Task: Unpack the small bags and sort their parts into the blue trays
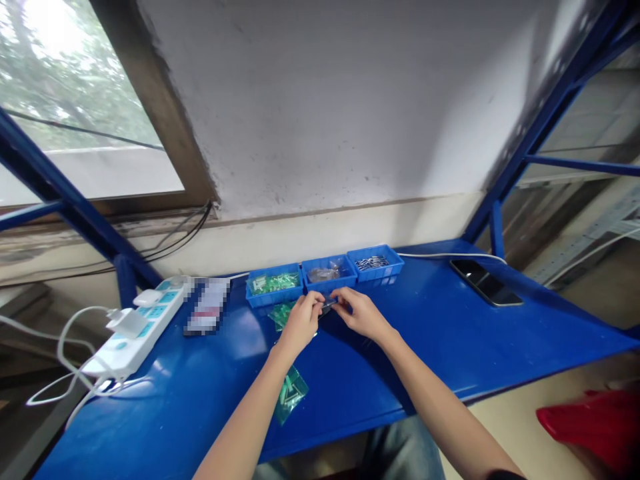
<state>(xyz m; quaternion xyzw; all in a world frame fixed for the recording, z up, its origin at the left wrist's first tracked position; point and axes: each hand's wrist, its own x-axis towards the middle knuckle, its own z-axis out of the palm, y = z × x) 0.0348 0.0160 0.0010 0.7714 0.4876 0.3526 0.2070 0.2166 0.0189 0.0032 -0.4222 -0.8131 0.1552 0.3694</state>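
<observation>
My left hand (pixel 303 320) and my right hand (pixel 361 312) meet over the blue table (pixel 400 360), just in front of the trays. Both pinch a small dark part (pixel 329 305) between their fingertips; what it is I cannot make out. Behind them stand three small blue trays: the left tray (pixel 274 285) holds green pieces, the middle tray (pixel 329 273) holds clear bags, the right tray (pixel 375 263) holds small metal parts. A green bag (pixel 281 313) lies under my left hand, and another green bag (pixel 291 393) lies by my left forearm.
A white power strip (pixel 137 323) with plugs and white cables lies at the table's left. A dark phone (pixel 486 282) on a white cable lies at the right rear. Blue rack posts stand at both sides. A red object (pixel 595 427) sits on the floor, right.
</observation>
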